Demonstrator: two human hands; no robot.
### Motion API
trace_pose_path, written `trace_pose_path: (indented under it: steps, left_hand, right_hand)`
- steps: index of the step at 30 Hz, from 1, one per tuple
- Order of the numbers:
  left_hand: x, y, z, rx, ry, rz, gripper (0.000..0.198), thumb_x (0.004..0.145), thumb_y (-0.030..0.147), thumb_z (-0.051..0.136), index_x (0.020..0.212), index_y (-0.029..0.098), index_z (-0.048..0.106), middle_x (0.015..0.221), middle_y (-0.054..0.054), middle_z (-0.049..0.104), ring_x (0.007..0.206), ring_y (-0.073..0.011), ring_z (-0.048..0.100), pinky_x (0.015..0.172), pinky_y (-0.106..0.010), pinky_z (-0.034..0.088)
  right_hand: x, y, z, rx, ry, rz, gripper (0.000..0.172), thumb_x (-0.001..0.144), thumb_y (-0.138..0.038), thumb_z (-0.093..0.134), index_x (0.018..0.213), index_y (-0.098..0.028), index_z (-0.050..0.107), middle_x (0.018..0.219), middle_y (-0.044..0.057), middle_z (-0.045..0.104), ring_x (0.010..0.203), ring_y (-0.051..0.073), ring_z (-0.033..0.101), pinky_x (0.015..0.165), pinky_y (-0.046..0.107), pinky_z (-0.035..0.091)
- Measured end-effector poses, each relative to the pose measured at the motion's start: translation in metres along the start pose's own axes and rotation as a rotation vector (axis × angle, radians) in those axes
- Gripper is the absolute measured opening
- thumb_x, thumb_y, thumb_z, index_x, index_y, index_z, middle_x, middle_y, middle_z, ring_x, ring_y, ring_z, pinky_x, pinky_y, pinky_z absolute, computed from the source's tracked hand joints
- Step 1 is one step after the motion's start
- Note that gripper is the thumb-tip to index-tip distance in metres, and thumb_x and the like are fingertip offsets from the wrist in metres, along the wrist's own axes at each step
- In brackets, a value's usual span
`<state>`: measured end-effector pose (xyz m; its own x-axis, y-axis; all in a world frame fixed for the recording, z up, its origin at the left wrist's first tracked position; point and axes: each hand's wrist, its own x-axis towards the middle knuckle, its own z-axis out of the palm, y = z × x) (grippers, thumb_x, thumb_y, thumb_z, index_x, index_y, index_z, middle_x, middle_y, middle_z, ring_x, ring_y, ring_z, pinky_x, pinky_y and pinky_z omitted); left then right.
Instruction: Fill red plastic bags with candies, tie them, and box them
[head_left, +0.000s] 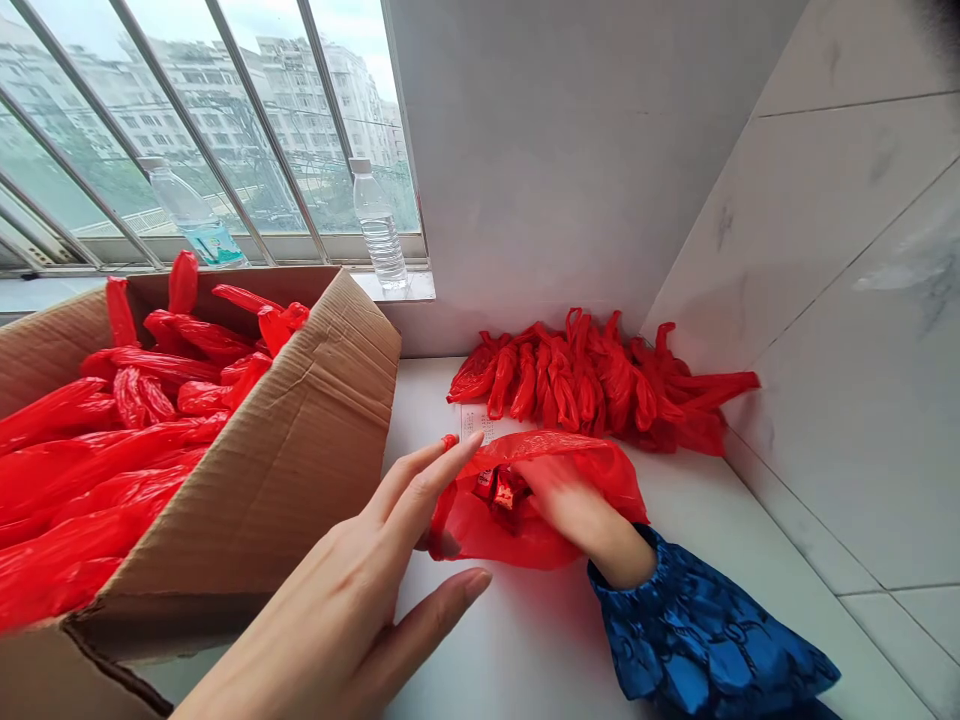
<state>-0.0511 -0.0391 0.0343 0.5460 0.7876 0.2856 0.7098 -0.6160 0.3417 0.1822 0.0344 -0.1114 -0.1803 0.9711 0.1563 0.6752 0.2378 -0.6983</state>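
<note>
A red plastic bag (480, 540) lies on the white surface with its mouth spread wide. My left hand (397, 550) is at the bag's left rim: thumb and index finger stand apart, while other fingertips catch the thin plastic. My right hand (559, 490), in a shiny blue sleeve (705, 620), reaches into the bag from the right. Motion and red film blur its fingers, so their grip cannot be made out. Inside the bag, beside the right fingers, are small shiny red wrapped pieces (504, 490).
A cardboard box (300, 450) full of red bags (172, 370) stands at left. Behind my hands, a row of tied red bags (585, 375) lies along the wall near a printed paper (480, 422). Two plastic bottles, one clear (380, 225) and one labelled (196, 215), stand by the barred window.
</note>
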Motion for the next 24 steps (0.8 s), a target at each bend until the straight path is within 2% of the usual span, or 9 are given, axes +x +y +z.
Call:
trace_pose_path:
  steps: [2, 5, 9, 13, 16, 18, 20, 24]
  left_hand:
    - [0.000, -0.001, 0.000, 0.018, -0.003, 0.011, 0.069, 0.096, 0.047, 0.057, 0.158, 0.039, 0.027, 0.149, -0.006, 0.053, 0.108, -0.0252, 0.074, 0.088, -0.031, 0.063]
    - [-0.001, -0.003, 0.002, 0.051, -0.010, 0.013, 0.069, 0.097, 0.049, 0.056, 0.158, 0.038, 0.026, 0.151, -0.007, 0.052, 0.108, -0.0248, 0.074, 0.087, -0.031, 0.064]
    - [-0.002, -0.006, 0.003, 0.063, -0.016, 0.013, 0.070, 0.097, 0.050, 0.055, 0.158, 0.038, 0.025, 0.152, -0.007, 0.051, 0.107, -0.0247, 0.074, 0.087, -0.032, 0.064]
    - [0.000, -0.008, 0.003, 0.071, -0.006, 0.018, 0.069, 0.098, 0.050, 0.054, 0.158, 0.038, 0.023, 0.153, -0.007, 0.049, 0.104, -0.0240, 0.075, 0.084, -0.032, 0.064]
    - [0.002, -0.010, 0.003, 0.071, -0.008, 0.005, 0.069, 0.099, 0.050, 0.052, 0.159, 0.038, 0.020, 0.155, -0.009, 0.046, 0.104, -0.0238, 0.074, 0.083, -0.031, 0.064]
    - [0.004, -0.011, 0.004, 0.080, -0.003, -0.020, 0.067, 0.099, 0.049, 0.050, 0.158, 0.037, 0.022, 0.156, -0.009, 0.043, 0.107, -0.0244, 0.073, 0.084, -0.033, 0.063]
    - [0.006, -0.011, 0.006, 0.091, -0.005, -0.054, 0.060, 0.100, 0.049, 0.049, 0.155, 0.038, 0.030, 0.156, -0.009, 0.042, 0.104, -0.0241, 0.073, 0.084, -0.034, 0.062]
    - [0.012, -0.008, 0.009, 0.070, -0.067, -0.127, 0.036, 0.101, 0.051, 0.043, 0.130, 0.035, 0.057, 0.146, -0.006, 0.050, 0.085, -0.0190, 0.074, 0.079, -0.034, 0.061]
  right_hand:
    - [0.002, -0.008, 0.003, -0.015, -0.061, 0.019, 0.025, 0.103, -0.022, 0.050, 0.118, -0.023, 0.069, 0.119, 0.007, 0.072, 0.111, 0.024, 0.066, 0.100, 0.043, 0.051]
    - [0.005, -0.017, 0.008, -0.044, -0.122, 0.038, 0.030, 0.102, -0.017, 0.045, 0.103, -0.024, 0.074, 0.101, 0.006, 0.076, 0.094, 0.023, 0.070, 0.086, 0.036, 0.054]
    - [0.004, -0.024, 0.007, -0.098, -0.159, -0.003, 0.022, 0.096, -0.013, 0.054, 0.094, -0.023, 0.073, 0.099, 0.006, 0.074, 0.089, 0.022, 0.069, 0.079, 0.032, 0.051]
    - [0.000, -0.030, -0.011, -0.159, -0.180, -0.079, 0.017, 0.086, -0.009, 0.066, 0.095, -0.021, 0.073, 0.109, 0.008, 0.072, 0.101, 0.024, 0.065, 0.085, 0.032, 0.047]
    - [-0.006, -0.039, -0.032, -0.270, -0.183, -0.104, 0.014, 0.086, -0.010, 0.066, 0.096, -0.019, 0.071, 0.104, 0.008, 0.072, 0.093, 0.023, 0.067, 0.077, 0.030, 0.047]
    - [-0.012, -0.047, -0.047, -0.329, -0.139, -0.096, 0.008, 0.089, -0.014, 0.065, 0.094, -0.018, 0.070, 0.092, 0.007, 0.073, 0.082, 0.022, 0.069, 0.068, 0.028, 0.047]
    - [-0.021, -0.056, -0.061, -0.325, -0.038, -0.139, 0.006, 0.090, -0.017, 0.064, 0.094, -0.018, 0.068, 0.087, 0.005, 0.073, 0.078, 0.021, 0.070, 0.066, 0.028, 0.048]
    - [-0.037, -0.074, -0.074, -0.264, 0.271, -0.452, 0.015, 0.095, -0.016, 0.062, 0.109, -0.019, 0.066, 0.105, 0.007, 0.076, 0.092, 0.021, 0.073, 0.079, 0.030, 0.054]
